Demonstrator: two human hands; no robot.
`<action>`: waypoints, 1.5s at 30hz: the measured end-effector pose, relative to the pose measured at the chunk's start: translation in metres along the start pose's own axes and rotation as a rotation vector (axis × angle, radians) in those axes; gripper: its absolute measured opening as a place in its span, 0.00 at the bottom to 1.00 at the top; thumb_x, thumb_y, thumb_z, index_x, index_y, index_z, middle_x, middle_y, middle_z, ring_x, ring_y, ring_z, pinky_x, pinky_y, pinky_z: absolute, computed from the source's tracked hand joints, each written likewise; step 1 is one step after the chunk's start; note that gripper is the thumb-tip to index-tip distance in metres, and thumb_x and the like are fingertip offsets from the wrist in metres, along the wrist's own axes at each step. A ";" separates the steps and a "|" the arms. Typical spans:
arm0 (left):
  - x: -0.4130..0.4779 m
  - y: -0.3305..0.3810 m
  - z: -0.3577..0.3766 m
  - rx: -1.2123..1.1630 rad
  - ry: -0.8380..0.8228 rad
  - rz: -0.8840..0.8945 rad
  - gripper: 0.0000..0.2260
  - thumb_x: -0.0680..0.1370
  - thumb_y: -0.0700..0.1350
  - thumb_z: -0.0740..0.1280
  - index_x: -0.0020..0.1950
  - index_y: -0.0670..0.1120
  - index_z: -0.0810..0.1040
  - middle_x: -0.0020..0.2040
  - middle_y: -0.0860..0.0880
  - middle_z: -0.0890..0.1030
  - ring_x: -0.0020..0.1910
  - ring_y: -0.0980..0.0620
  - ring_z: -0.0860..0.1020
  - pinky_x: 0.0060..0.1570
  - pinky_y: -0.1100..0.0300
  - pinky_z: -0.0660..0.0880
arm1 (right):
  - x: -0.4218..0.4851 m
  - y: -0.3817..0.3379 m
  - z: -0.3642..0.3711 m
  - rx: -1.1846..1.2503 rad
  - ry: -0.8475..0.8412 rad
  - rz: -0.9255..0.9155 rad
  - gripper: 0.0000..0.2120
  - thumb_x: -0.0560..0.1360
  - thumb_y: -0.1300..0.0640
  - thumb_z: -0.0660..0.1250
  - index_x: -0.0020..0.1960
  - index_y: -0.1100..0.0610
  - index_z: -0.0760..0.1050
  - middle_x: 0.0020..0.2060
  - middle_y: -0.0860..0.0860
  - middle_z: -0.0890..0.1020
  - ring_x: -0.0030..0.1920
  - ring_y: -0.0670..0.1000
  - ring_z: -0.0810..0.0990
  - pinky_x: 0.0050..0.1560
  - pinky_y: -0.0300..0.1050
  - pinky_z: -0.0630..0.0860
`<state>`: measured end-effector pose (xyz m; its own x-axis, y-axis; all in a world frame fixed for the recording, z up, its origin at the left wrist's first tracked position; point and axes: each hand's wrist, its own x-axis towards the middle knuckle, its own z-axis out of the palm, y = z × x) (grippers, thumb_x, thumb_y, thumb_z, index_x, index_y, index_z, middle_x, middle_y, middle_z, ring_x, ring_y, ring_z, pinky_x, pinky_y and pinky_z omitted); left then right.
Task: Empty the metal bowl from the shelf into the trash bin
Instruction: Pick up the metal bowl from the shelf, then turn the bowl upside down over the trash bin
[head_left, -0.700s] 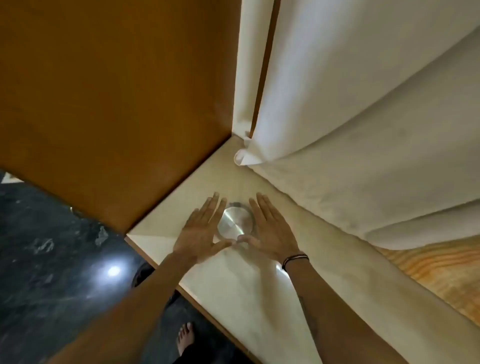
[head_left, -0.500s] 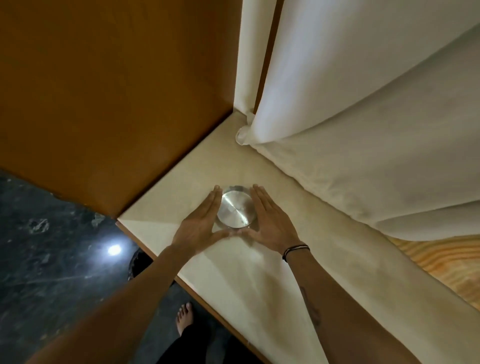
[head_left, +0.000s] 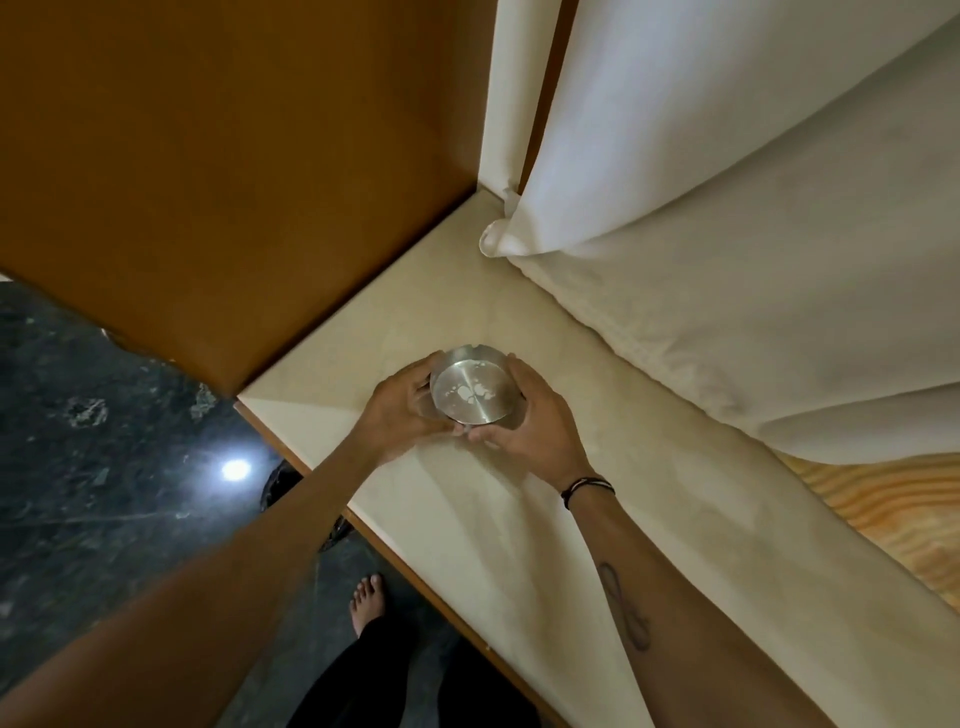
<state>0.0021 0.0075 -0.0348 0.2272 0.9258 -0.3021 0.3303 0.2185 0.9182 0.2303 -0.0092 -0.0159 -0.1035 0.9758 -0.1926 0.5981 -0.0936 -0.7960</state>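
Observation:
A small round metal bowl (head_left: 471, 385) with pale flecks on its bottom is cupped between both hands over the cream shelf (head_left: 467, 519), near the shelf's left corner. My left hand (head_left: 400, 410) wraps its left side and my right hand (head_left: 530, 415) wraps its right side, thumbs meeting at the near rim. I cannot tell whether the bowl touches the shelf. A dark round shape (head_left: 278, 480) shows on the floor below the shelf's edge; it may be the trash bin, mostly hidden by my left arm.
A brown wooden panel (head_left: 218, 171) stands along the shelf's left side. White curtains (head_left: 727, 234) hang over the shelf's back and right. Pale wood (head_left: 893, 509) shows at the right. Dark marble floor (head_left: 104, 467) and my bare foot (head_left: 368, 603) lie below.
Both hands have gone from flat beside the bowl to curled around it. The bowl now shows its inside with pale flecks and sits closer to me.

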 end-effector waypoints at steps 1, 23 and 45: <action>-0.005 0.005 -0.001 -0.017 -0.003 -0.013 0.41 0.64 0.33 0.86 0.67 0.67 0.77 0.61 0.68 0.87 0.64 0.66 0.83 0.66 0.64 0.80 | -0.005 -0.003 0.000 0.040 0.010 -0.008 0.45 0.66 0.49 0.89 0.74 0.27 0.70 0.58 0.19 0.75 0.61 0.31 0.77 0.62 0.26 0.71; -0.271 -0.167 -0.153 0.022 0.356 -0.054 0.40 0.73 0.46 0.82 0.83 0.50 0.70 0.82 0.51 0.74 0.78 0.53 0.77 0.74 0.56 0.77 | -0.125 -0.102 0.280 0.361 -0.177 0.087 0.43 0.67 0.52 0.89 0.79 0.49 0.76 0.74 0.42 0.81 0.76 0.40 0.77 0.77 0.45 0.77; -0.065 -0.535 -0.152 -0.098 0.323 -0.298 0.08 0.81 0.49 0.74 0.58 0.48 0.87 0.48 0.45 0.89 0.37 0.63 0.82 0.45 0.57 0.79 | 0.058 0.133 0.543 0.177 -0.375 0.469 0.10 0.83 0.53 0.75 0.59 0.58 0.83 0.51 0.58 0.88 0.44 0.55 0.85 0.51 0.55 0.82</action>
<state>-0.3290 -0.1225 -0.4675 -0.1677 0.8633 -0.4760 0.2459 0.5042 0.8278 -0.1277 -0.0728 -0.4448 -0.1532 0.6903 -0.7072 0.5101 -0.5576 -0.6548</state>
